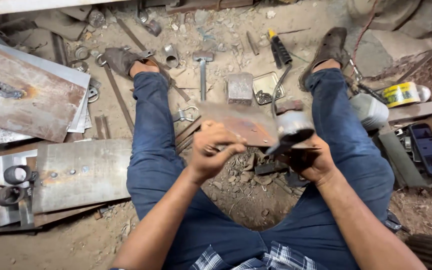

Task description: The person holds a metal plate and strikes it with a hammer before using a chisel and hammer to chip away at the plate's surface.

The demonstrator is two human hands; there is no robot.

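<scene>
I sit on the dirt floor with my legs in blue jeans spread. My left hand [215, 150] is closed on the near edge of a rusty flat metal plate [243, 126], holding it up between my knees. My right hand [312, 161] grips a tool with a grey cylindrical head [294, 127], blurred, its tip against the plate's right edge. A black cable [277, 90] runs from the tool up toward the far side. What kind of tool it is cannot be made out.
A hammer [203, 70], a steel block [239, 88], a small tray of bits [267, 89] and a screwdriver [279, 47] lie beyond my knees. Rusty sheets [78, 172] and rings [16, 175] are stacked on the left. A yellow tape roll [401, 94] and a dark case [427, 147] sit on the right.
</scene>
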